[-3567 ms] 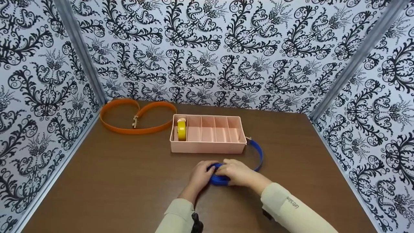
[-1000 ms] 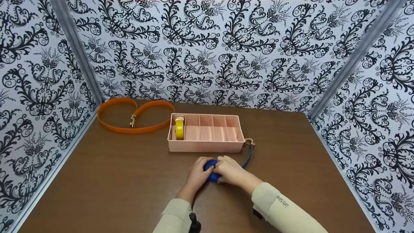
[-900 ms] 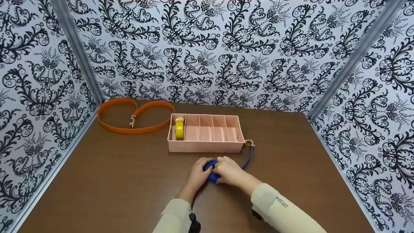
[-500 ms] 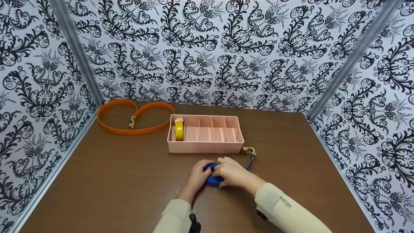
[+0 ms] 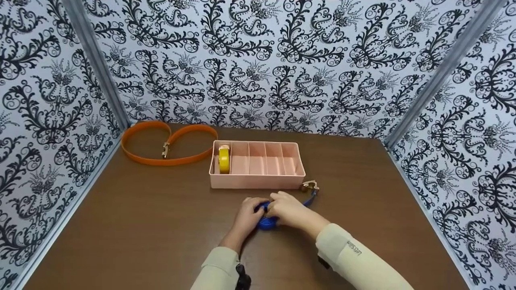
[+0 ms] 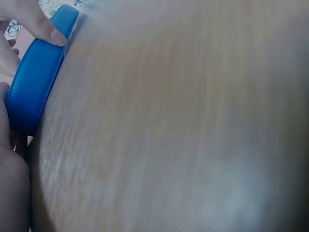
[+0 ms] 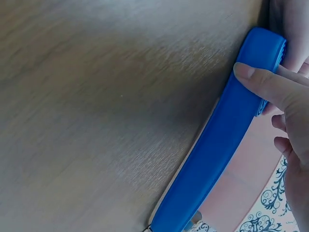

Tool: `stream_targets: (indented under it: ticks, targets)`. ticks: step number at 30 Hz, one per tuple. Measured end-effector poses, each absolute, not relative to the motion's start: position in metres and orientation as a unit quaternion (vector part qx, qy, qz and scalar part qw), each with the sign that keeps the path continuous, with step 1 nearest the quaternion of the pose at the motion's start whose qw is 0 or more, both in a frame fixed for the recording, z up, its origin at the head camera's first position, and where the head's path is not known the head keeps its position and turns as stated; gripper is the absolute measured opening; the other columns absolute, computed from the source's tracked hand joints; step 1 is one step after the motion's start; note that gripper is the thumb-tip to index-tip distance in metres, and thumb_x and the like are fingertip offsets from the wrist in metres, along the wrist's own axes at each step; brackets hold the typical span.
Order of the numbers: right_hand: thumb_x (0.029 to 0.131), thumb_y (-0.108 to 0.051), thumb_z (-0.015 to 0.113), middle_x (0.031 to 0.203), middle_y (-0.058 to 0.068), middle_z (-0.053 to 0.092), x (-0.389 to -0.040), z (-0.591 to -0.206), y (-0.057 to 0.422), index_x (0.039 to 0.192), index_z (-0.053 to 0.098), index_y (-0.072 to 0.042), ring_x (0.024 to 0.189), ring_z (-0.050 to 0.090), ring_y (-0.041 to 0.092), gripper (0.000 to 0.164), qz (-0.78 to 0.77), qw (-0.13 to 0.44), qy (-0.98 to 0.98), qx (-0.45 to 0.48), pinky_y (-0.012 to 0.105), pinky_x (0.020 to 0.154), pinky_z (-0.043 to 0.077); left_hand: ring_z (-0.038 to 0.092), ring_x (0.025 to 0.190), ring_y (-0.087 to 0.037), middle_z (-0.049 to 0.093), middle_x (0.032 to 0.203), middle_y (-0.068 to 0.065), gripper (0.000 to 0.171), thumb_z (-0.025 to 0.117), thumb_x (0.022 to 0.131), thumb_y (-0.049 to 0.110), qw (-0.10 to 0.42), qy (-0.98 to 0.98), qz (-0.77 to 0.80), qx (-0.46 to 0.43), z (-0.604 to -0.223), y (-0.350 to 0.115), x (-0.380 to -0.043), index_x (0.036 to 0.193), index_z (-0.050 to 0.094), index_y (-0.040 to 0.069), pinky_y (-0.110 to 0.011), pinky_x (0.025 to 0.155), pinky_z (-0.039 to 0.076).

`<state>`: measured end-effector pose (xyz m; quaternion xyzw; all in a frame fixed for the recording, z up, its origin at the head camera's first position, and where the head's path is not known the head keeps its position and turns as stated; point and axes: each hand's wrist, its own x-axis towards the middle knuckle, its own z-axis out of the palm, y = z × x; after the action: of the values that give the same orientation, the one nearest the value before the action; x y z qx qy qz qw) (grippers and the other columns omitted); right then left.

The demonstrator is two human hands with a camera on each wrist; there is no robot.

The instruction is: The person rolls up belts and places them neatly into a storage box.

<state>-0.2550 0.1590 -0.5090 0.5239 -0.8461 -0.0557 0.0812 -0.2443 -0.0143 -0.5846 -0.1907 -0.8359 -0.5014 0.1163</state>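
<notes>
A blue belt [image 5: 267, 222] stands on edge on the brown table, wound into a tight coil between both hands. My left hand [image 5: 246, 217] holds the coil from its left side, the thumb near the coil's middle. From the right, my right hand [image 5: 289, 211] grips it; in the right wrist view its thumb presses flat on the outer layer of the blue strap [image 7: 207, 150]. The belt's unwound end trails off past my right hand to a gold buckle [image 5: 311, 185] beside the box's front right corner. In the left wrist view the coil's smooth outer band [image 6: 36, 77] shows between the hands.
A pink divided box [image 5: 258, 182] sits behind the hands; a rolled yellow belt [image 5: 224, 162] stands in its leftmost compartment. An orange belt [image 5: 177, 162] with a gold buckle lies in open loops at the back left. Patterned walls [image 5: 258, 72] enclose the table's back and sides.
The blue belt's loose end has grown shorter, and its buckle has come nearer the hands, turning into fuller view. My right hand has shifted its hold on the coil; the left stays at its side.
</notes>
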Motion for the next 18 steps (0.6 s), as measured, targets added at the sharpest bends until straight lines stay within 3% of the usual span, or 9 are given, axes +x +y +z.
stream_targets:
  ticks: [12,18]
  targets:
    - [0.057,-0.041,0.089,0.065,-0.008,0.066,-0.2551,-0.5128,0.1559,0.067,0.073,-0.018,0.067,0.046,0.016,0.029,0.010,0.084,-0.874,0.479,0.033,0.062,0.037,0.054,0.113,-0.030,0.066,0.117,-0.010,0.035,0.066,0.090,0.020,0.108,-0.849,-0.491,-0.165,-0.5841,-0.0114,-0.2440,0.121,0.065,0.002,-0.046,0.099,0.039]
    - [0.059,-0.046,0.087,0.065,-0.009,0.065,-0.2536,-0.5131,0.1540,0.074,0.076,-0.020,0.069,0.046,0.015,0.032,-0.011,0.073,-0.890,0.451,0.032,0.063,0.037,0.057,0.111,-0.027,0.067,0.113,-0.006,0.029,0.068,0.089,0.018,0.110,-0.859,-0.478,-0.149,-0.5846,-0.0089,-0.2447,0.116,0.069,0.008,-0.044,0.097,0.042]
